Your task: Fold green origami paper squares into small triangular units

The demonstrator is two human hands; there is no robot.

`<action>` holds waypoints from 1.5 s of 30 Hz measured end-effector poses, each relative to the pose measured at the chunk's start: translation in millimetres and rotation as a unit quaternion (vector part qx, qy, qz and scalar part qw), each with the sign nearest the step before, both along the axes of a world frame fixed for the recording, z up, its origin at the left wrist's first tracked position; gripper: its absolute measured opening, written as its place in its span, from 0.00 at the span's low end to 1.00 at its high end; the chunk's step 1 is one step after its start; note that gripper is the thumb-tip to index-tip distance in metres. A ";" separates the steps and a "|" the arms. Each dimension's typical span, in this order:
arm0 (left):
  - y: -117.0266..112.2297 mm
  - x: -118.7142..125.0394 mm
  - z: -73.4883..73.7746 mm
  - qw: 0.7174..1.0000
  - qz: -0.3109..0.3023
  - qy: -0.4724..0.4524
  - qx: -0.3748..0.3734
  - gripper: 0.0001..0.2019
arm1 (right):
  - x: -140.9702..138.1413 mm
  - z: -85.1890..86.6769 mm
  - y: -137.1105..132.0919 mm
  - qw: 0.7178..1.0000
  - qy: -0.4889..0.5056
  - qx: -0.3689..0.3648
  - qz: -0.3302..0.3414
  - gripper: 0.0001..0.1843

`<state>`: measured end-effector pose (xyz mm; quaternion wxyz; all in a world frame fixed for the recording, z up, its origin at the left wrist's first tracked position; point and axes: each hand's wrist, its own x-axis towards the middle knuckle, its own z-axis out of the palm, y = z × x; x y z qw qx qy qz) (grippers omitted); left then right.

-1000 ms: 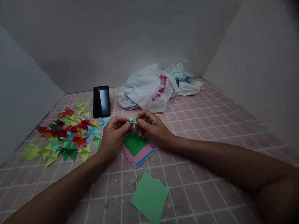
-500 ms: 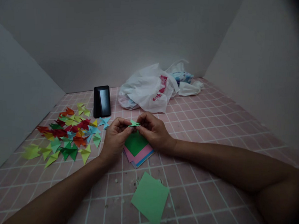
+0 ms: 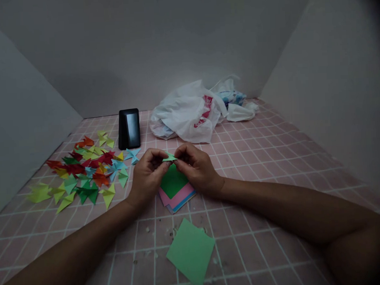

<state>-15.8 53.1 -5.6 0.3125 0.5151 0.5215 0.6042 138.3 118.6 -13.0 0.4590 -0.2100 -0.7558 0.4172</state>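
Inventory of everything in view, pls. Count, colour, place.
Folded piece: 1, light green, between both hands
Paper stack: 1, dark green on top, pink and blue below, beneath the hands
Loose sheet: 1 visible, light green, nearest the camera
Folded paper shapes: many, overlapping; yellow, orange, red, green, blue; left side
Device: 1, black, upright behind the shapes
Plastic bag: 1, white with red print, back centre
Packet: 1, blue and white, right of bag
Tiled surface: 1, pink, white lines
Walls: 3, grey; back, left, right
Left grip, right grip: 1 each, bare, centre
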 end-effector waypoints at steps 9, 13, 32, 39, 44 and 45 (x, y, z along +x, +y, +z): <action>-0.5 -4.3 -4.1 0.986 0.003 0.153 0.071 0.12 | 0.5 1.3 0.6 0.996 0.001 0.093 -0.018 0.05; -2.2 -3.7 -2.6 0.983 -0.010 0.170 0.069 0.13 | 0.8 2.4 -0.5 0.996 0.013 0.092 -0.002 0.06; -4.5 -1.6 2.0 0.994 -0.010 0.102 0.048 0.08 | 2.3 3.1 0.4 1.000 -0.004 0.008 0.007 0.02; -3.7 -1.9 1.8 0.995 -0.006 0.088 0.044 0.07 | 1.8 2.4 2.5 1.000 0.003 0.013 0.016 0.01; -3.5 0.8 2.0 0.999 -0.021 0.023 0.029 0.08 | 1.8 2.9 2.2 1.000 -0.010 0.019 0.011 0.02; -3.6 1.0 1.9 0.999 -0.024 0.020 0.027 0.08 | 1.9 3.0 2.1 1.000 -0.012 0.021 0.009 0.02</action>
